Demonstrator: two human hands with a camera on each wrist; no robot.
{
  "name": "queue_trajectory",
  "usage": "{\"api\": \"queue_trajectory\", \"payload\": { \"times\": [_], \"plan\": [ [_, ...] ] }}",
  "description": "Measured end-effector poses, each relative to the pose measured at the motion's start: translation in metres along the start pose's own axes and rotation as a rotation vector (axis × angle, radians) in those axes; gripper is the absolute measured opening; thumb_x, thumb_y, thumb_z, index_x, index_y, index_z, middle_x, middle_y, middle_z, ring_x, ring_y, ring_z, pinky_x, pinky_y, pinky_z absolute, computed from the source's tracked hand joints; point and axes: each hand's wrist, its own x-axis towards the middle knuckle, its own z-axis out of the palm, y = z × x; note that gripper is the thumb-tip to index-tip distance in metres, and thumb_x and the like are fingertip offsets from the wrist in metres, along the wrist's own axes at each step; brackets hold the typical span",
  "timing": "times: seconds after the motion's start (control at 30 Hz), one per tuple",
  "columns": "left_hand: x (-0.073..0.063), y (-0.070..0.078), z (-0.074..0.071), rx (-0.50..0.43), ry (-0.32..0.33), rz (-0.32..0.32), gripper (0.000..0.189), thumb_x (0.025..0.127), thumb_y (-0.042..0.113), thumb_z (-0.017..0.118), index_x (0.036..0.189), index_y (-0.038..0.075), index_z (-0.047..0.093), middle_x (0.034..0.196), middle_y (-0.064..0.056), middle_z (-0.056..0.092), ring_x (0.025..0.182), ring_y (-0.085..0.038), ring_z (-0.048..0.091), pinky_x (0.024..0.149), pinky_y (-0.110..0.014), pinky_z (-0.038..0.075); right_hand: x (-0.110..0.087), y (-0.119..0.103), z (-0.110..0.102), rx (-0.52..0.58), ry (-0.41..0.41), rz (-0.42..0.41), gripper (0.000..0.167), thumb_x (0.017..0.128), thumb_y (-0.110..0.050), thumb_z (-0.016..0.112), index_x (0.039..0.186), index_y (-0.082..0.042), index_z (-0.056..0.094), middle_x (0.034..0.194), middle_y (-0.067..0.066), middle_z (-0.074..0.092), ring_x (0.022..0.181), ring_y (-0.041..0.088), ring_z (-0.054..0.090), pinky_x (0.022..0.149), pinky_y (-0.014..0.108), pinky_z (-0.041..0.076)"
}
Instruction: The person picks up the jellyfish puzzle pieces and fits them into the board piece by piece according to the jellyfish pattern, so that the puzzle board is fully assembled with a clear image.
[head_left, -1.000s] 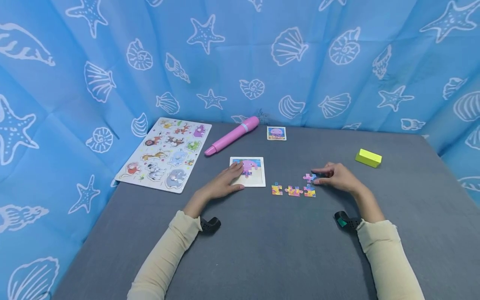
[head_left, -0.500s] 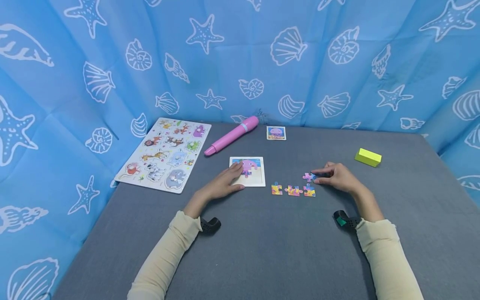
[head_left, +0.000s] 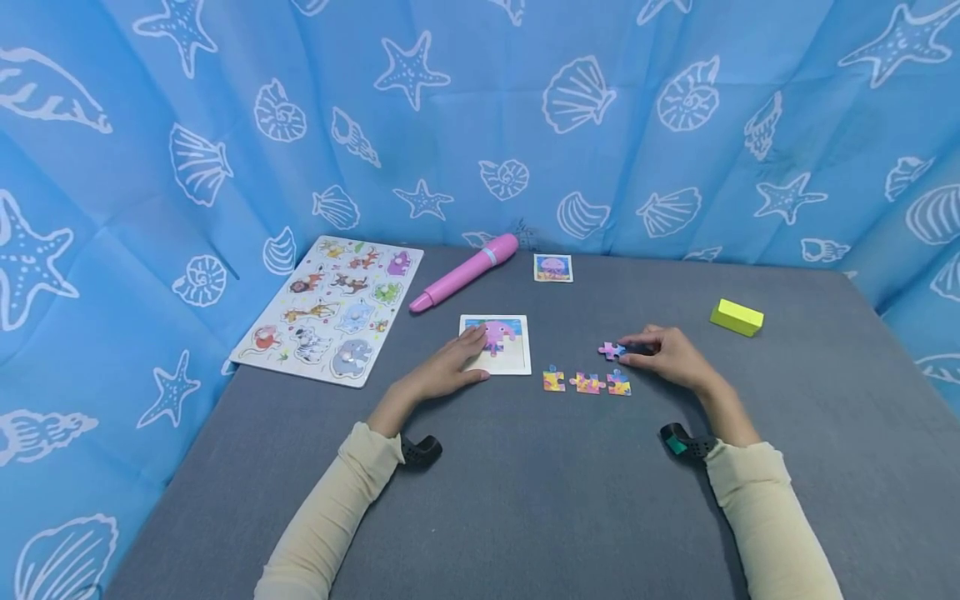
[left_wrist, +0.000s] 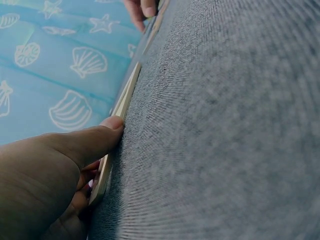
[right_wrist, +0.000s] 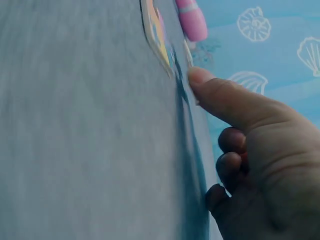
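Observation:
My left hand (head_left: 447, 364) lies over the left side of a small square jigsaw board (head_left: 513, 362) with a partly filled pink octopus picture. In the left wrist view, its thumb touches the near edge of the board (left_wrist: 128, 90). My right hand (head_left: 667, 356) pinches a pink-and-blue puzzle piece (head_left: 611, 351) between thumb and fingers; the right wrist view mostly hides it. Below that piece lie a yellow piece with a blue knob (head_left: 553, 380), a pink-and-yellow piece (head_left: 587, 382) and a yellow-and-blue piece (head_left: 618, 382) in a row on the grey table.
A small octopus picture card (head_left: 553, 267) lies at the back. Left of it are a pink pen-shaped toy (head_left: 465, 273) and a large animal puzzle board (head_left: 330, 310). To the right sits a yellow-green block (head_left: 737, 317). A blue shell-print curtain (head_left: 465, 125) hangs behind the table (head_left: 525, 500).
My right hand has shifted slightly left, and the pinched puzzle piece has moved left with it, away from the yellow-and-blue piece. The left hand stays on the board.

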Motion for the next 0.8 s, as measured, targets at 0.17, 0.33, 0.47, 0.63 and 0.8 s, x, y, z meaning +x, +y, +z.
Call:
{"api": "queue_trajectory", "payload": {
  "times": [0.17,0.33,0.47,0.63,0.8],
  "plan": [
    [0.000,-0.001,0.001,0.002,0.005,0.007,0.065,0.092,0.025,0.056,0.141,-0.007,0.026,0.152,-0.019,0.016,0.142,-0.034,0.011,0.115,-0.047,0.013,0.012,-0.013,0.009,0.046,0.006,-0.007,0.030,0.082,-0.022,0.070,0.105,-0.004,0.069,0.069,0.003,0.039,0.061,0.011,0.033,0.052,0.026,0.027],
    [0.001,-0.002,0.001,0.004,0.007,0.014,0.066,0.091,0.025,0.056,0.140,-0.007,0.027,0.152,-0.020,0.017,0.141,-0.034,0.012,0.115,-0.047,0.013,0.023,-0.039,0.018,0.082,0.003,-0.049,0.028,0.081,-0.017,0.071,0.104,-0.001,0.070,0.067,0.003,0.039,0.059,0.011,0.032,0.052,0.024,0.027],
    [0.002,-0.003,0.002,0.005,0.009,0.013,0.066,0.091,0.025,0.057,0.140,-0.007,0.027,0.152,-0.020,0.018,0.141,-0.034,0.012,0.115,-0.047,0.013,0.036,-0.053,0.029,0.079,-0.001,-0.072,0.028,0.079,-0.016,0.072,0.103,-0.001,0.070,0.068,0.003,0.039,0.059,0.012,0.032,0.053,0.024,0.027],
    [0.002,-0.004,0.002,0.011,0.008,0.011,0.066,0.091,0.025,0.056,0.141,-0.007,0.027,0.152,-0.019,0.017,0.142,-0.033,0.011,0.115,-0.046,0.012,0.053,-0.060,0.049,0.067,-0.003,-0.132,0.028,0.077,-0.018,0.074,0.102,-0.004,0.071,0.067,0.001,0.040,0.058,0.011,0.032,0.054,0.024,0.028],
    [0.002,-0.003,0.002,0.016,-0.001,0.004,0.066,0.091,0.025,0.056,0.141,-0.006,0.026,0.152,-0.018,0.015,0.142,-0.033,0.010,0.115,-0.046,0.012,0.065,-0.075,0.064,0.087,-0.008,-0.190,0.029,0.075,-0.016,0.076,0.101,-0.003,0.072,0.065,0.000,0.038,0.056,0.009,0.029,0.052,0.022,0.027]
  ]
}}
